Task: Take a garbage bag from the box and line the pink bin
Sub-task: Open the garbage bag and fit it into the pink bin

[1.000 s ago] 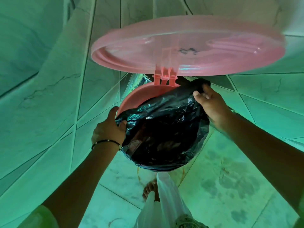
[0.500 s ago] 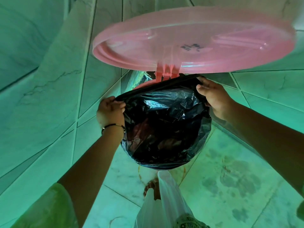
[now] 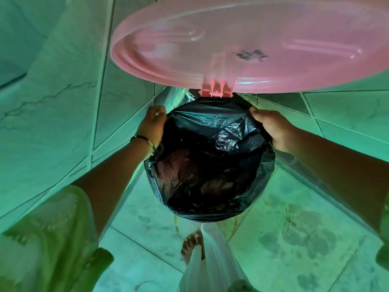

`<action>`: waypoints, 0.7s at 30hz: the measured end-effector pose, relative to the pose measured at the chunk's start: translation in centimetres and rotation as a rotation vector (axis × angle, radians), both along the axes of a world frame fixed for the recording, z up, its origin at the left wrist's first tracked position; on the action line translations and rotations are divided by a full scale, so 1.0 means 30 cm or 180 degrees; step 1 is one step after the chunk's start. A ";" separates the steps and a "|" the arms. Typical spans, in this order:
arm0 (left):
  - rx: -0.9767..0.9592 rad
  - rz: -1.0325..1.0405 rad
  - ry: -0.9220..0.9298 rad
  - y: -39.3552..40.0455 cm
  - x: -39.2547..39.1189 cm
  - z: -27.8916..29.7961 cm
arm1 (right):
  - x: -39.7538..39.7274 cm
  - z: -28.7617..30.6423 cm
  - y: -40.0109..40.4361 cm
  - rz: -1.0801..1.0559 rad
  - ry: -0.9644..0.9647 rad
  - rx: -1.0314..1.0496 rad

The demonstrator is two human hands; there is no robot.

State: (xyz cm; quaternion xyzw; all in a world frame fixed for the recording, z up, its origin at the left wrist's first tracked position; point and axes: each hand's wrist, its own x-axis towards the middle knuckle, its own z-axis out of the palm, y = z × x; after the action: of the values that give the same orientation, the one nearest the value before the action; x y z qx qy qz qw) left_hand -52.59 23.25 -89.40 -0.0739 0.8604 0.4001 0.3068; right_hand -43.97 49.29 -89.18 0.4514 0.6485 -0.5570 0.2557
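A black garbage bag lies stretched over the whole mouth of the pink bin, hiding its rim and body. The bin's pink lid stands raised on its hinge above the far side. My left hand pinches the bag's edge at the far left of the mouth. My right hand grips the bag's edge at the far right. A bracelet circles my left wrist. The box of bags is not in view.
The bin stands in a corner of tiled walls on a tiled floor. A bare foot shows below the bin, partly behind a white plastic bag hanging near the frame's bottom.
Both hands have moved farther along the rim toward the hinge, pulling the bag's edge over the far side. The pink rim seen one second ago is now covered.
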 end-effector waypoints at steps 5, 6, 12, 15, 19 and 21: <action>0.0181 0.0734 -0.0053 -0.077 0.042 0.016 | 0.120 -0.030 0.025 -0.0634 -0.0270 -0.0225; -0.0027 0.0668 0.0099 -0.079 0.065 0.028 | 0.140 -0.029 0.022 -0.0698 -0.0185 -0.0163; -0.0852 0.0111 0.1098 -0.083 0.141 0.044 | 0.138 -0.042 0.011 -0.1095 0.0158 0.0003; -0.0690 0.0730 0.1079 -0.076 0.145 0.053 | 0.172 -0.019 0.033 -0.1392 -0.0010 -0.0144; -0.0657 0.1343 0.1216 -0.074 0.183 0.106 | 0.241 0.051 0.038 -0.1590 0.0122 0.0087; -0.0544 0.1509 0.1231 -0.083 0.207 0.136 | 0.273 0.097 0.019 -0.1147 0.0427 0.0736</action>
State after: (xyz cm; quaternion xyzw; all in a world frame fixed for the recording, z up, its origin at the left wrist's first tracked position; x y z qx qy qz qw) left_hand -46.37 20.75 -85.33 -0.2204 0.8921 0.3934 0.0283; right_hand -35.79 49.85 -86.25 0.5482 0.6325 -0.5444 0.0548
